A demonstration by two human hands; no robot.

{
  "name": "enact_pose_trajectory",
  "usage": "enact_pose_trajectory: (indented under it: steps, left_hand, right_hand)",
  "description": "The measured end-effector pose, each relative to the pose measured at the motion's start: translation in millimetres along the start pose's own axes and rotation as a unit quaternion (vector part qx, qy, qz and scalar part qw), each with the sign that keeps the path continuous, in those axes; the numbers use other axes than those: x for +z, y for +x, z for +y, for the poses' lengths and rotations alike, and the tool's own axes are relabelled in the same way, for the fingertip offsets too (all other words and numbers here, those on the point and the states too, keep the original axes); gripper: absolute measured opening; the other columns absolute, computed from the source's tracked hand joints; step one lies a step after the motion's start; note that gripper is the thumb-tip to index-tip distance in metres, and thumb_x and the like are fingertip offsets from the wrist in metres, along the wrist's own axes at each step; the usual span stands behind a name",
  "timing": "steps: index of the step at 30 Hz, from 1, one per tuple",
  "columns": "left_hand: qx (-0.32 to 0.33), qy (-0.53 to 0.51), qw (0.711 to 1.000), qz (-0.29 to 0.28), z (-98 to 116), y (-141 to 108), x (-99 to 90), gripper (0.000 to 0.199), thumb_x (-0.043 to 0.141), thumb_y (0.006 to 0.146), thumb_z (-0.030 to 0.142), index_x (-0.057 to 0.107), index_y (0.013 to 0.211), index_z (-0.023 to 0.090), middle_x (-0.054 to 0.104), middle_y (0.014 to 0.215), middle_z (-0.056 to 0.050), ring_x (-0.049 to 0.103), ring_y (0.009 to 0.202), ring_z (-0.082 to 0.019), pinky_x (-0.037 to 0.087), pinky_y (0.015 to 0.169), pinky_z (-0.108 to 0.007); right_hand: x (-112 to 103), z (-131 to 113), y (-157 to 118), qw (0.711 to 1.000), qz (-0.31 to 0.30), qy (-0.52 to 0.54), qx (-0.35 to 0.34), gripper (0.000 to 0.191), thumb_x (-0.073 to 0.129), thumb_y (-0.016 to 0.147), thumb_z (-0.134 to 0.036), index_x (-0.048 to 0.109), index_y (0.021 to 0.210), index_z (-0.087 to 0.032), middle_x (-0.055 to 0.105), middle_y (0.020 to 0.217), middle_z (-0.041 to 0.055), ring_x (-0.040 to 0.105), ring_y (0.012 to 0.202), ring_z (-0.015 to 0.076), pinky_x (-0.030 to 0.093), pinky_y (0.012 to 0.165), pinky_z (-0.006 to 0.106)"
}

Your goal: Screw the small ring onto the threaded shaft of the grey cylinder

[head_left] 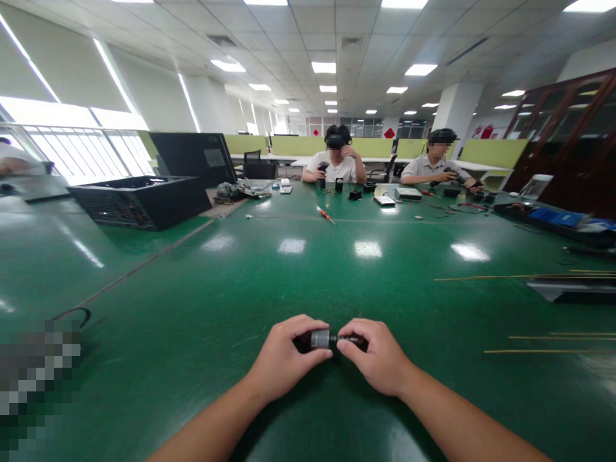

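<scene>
My left hand [293, 350] is closed around a short grey-and-black cylinder [320, 339], which looks like a small motor. Thumb and fingertips press on its side, and the palm hides its left end. From the right end of the cylinder a thin dark ridged rod [333, 339] reaches toward my right hand [373, 350]. The thumb and forefinger of that hand pinch the rod, covering part of it. Cylinder and rod lie in one line, level, just above the green table [269, 282]. Whether the two are one piece I cannot tell.
An orange screwdriver [326, 216] lies farther out. At left are an opened black computer case [144, 202] and circuit boards [240, 190]. Thin yellowish rods [543, 351] and a dark tray [553, 218] are at right. Two people [332, 157] sit across the table.
</scene>
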State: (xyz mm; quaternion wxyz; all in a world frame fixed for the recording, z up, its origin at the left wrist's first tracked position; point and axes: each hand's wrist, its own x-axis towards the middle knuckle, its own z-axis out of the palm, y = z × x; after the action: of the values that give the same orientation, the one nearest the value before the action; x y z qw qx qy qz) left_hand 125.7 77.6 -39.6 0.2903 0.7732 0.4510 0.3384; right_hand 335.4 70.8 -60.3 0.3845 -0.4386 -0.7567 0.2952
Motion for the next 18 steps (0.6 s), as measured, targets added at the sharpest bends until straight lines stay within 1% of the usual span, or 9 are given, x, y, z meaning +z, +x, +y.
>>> enact_pose_trajectory:
  steps: [13, 18]
  left_hand:
    - [-0.015, 0.001, 1.0, 0.002, 1.7, 0.5, -1.1, 0.027, 0.08, 0.072, 0.026, 0.074, 0.099, 0.025, 0.072, 0.092, 0.0, 0.065, 0.085, -0.018, 0.047, 0.078, -0.029]
    - [-0.007, 0.001, 1.0, 0.001, 0.8, 0.4, -0.7, 0.026, 0.08, 0.073, 0.028, 0.074, 0.098, 0.024, 0.072, 0.091, -0.001, 0.065, 0.084, -0.018, 0.048, 0.077, -0.029]
  right_hand:
    - [-1.0, -1.2, 0.3, 1.0, -0.001, 0.006, 0.006, 0.01, 0.063, 0.086, -0.022, 0.072, 0.084, -0.019, 0.067, 0.074, -0.0001, 0.058, 0.067, 0.014, 0.04, 0.064, 0.025]
    - [-0.9, -2.5, 0.2, 1.0, 0.002, -0.004, 0.009, 0.007, 0.066, 0.083, -0.023, 0.072, 0.085, -0.019, 0.067, 0.074, 0.0002, 0.058, 0.067, 0.0144, 0.04, 0.063, 0.025]
